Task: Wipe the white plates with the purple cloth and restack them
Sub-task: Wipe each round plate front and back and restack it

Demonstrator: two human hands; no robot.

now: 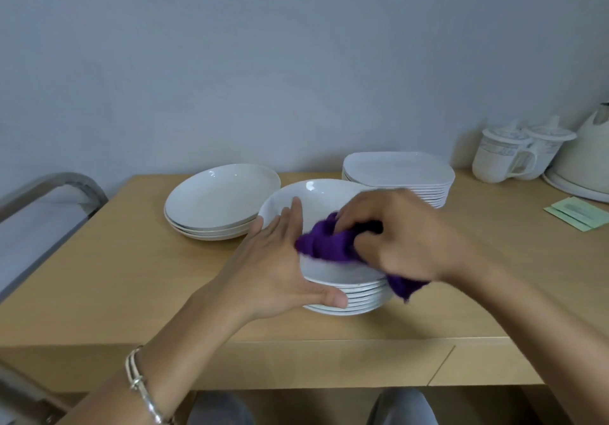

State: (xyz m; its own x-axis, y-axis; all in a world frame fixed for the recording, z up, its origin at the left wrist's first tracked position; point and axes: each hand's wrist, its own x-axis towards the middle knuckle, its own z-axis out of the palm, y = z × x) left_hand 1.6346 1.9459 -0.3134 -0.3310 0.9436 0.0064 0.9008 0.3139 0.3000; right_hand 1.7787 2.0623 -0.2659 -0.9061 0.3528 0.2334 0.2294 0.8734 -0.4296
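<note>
Landmark: tall stack of round white ceramic plates [356, 299], near the middle of a light wooden table [131, 276]. Left hand [280, 260] laid against the stack's near-left side, fingers straight and together along the rim of the top plate [316, 197], thumb stretched across the edges of the plates below; nothing clasped. Right hand [405, 236] over the stack's right half, slightly blurred, fingers curled tight round a bunched purple cloth [329, 243]. Cloth pressed into the top plate's hollow, just beside the left hand, one loose corner hanging over the stack's right edge. Hands close together, cloth between them. Behind and left of the stack, apart from it: short pile of round white plates [217, 200]. Behind and right of the stack: pile of rounded-square white plates [395, 167], near side partly hidden by the right hand. Further right of the stack, by the grey wall: two white lidded mugs [501, 157] with grey patterned bands, then a cream kettle [583, 154] cut off by the frame edge. Right of the stack, flat on the table: pale green paper packets [576, 213]. Silver bangle [141, 381] on the left wrist. Far left of the stack, off the table: curved metal rail [59, 187].
</note>
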